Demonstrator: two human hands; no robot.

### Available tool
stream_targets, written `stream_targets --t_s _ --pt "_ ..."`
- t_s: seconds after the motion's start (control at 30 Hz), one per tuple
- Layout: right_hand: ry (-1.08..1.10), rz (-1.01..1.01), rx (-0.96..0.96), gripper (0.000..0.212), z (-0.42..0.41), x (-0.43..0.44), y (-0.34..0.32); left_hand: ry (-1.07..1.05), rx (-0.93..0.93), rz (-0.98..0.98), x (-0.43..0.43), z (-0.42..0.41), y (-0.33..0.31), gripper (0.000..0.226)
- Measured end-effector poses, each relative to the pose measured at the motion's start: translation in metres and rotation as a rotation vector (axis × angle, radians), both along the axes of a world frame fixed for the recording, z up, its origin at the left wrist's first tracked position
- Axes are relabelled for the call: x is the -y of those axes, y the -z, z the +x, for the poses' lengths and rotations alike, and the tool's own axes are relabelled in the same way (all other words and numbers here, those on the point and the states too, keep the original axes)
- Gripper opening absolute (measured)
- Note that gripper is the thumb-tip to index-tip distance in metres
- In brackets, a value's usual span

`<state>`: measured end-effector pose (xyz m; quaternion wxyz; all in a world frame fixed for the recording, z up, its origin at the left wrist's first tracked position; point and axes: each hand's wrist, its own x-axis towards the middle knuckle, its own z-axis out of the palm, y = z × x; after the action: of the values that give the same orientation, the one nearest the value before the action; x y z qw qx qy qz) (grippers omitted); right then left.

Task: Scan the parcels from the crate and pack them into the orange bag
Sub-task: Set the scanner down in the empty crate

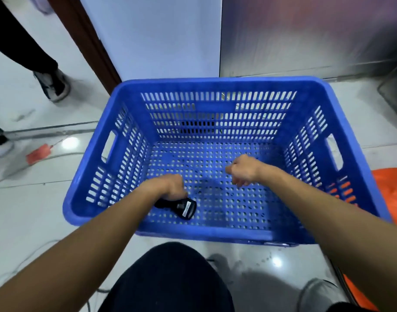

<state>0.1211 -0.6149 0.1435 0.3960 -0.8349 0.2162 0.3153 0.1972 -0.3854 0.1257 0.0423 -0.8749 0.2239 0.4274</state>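
— Fingers of the left hand point(170, 186) are curled round the handle of a black barcode scanner point(185, 207), low inside the blue crate point(211, 83) towards 7 o'clock of its floor. What about the other hand?

— Over the crate floor near the middle, the right hand point(242, 170) has its fingers point(239, 182) hanging loosely curled, pinching nothing.

— And the parcels?

— None show. Only perforated blue floor is visible, so my guess is that the crate is emptied or nearly so. The orange bag point(392, 188) lies at 3 to 4 o'clock, outside the crate wall and mostly cut off by the frame edge.

— So what could go wrong?

— First, a missed parcel: part of the floor is hidden beneath the forearms, so something flat could be overlooked there. Second, the scanner's head hangs close to the floor, whether touching I cannot tell, and a slack grip would knock it against the plastic. Third, the bag's mouth is out of sight, so anything swung over to 3 o'clock blind could land on the tiles.

— Anything nearby?

— Another person's leg point(44, 70) stands at 10 o'clock, well apart.
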Motion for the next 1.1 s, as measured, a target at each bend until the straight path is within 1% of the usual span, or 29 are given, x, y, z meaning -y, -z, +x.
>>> stream_targets --t_s 0.07,0.17,0.23,0.3,0.33,0.37,0.43,0.5,0.6,0.7,0.73,0.77,0.8,0.83,0.93,1.03,1.1 --pt "-0.084 0.017 -0.029 0.042 0.01 -0.014 0.007 0.035 0.021 0.085 -0.009 0.007 0.008 0.026" --pt "-0.202 0.022 -0.052 0.045 0.03 -0.042 0.021 0.053 0.049 0.152 -0.02 0.025 0.016 0.027" --pt "-0.271 0.009 -0.061 0.048 0.042 -0.059 0.03 0.102 0.095 0.171 -0.023 0.031 0.019 0.029" --pt "-0.337 -0.022 -0.073 0.048 0.054 -0.076 0.039 0.132 0.109 0.171 -0.025 0.031 0.028 0.036" --pt "-0.374 -0.037 -0.084 0.046 0.06 -0.084 0.044 0.156 0.09 0.176 -0.026 0.032 0.037 0.04" --pt "-0.404 -0.054 -0.099 0.044 0.063 -0.089 0.048 0.183 0.049 0.203 -0.024 0.029 0.042 0.039" --pt "-0.452 -0.076 -0.133 0.043 0.067 -0.098 0.059 0.218 -0.054 0.276 -0.018 0.027 0.054 0.027" --pt "-0.477 -0.072 -0.182 0.043 0.068 -0.104 0.07 0.192 -0.131 0.327 -0.012 0.028 0.062 0.025" --pt "-0.515 -0.058 -0.217 0.038 0.066 -0.108 0.08 0.173 -0.187 0.352 -0.01 0.029 0.068 0.016" --pt "-0.503 -0.039 -0.227 0.04 0.064 -0.106 0.081 0.148 -0.218 0.356 -0.015 0.028 0.062 0.017" --pt "-0.485 -0.031 -0.226 0.043 0.064 -0.105 0.078 0.141 -0.229 0.34 -0.016 0.027 0.059 0.012" --pt "-0.466 -0.021 -0.225 0.044 0.063 -0.104 0.073 0.116 -0.231 0.329 -0.016 0.027 0.051 0.012" --pt "-0.443 -0.007 -0.22 0.043 0.062 -0.101 0.069 0.08 -0.221 0.297 -0.015 0.028 0.044 0.018" --pt "-0.417 0.006 -0.215 0.042 0.06 -0.1 0.061 0.034 -0.191 0.251 -0.015 0.028 0.032 0.02" --pt "-0.257 0.071 -0.136 0.041 0.057 -0.093 0.043 -0.22 -0.053 0.063 -0.017 0.031 0.006 0.016" --pt "-0.028 0.214 0.012 0.042 0.053 -0.094 0.013 -0.462 0.055 -0.156 -0.023 0.03 -0.023 0.02" --pt "0.094 0.318 0.104 0.042 0.05 -0.098 -0.017 -0.599 0.138 -0.29 -0.026 0.027 -0.045 0.017"
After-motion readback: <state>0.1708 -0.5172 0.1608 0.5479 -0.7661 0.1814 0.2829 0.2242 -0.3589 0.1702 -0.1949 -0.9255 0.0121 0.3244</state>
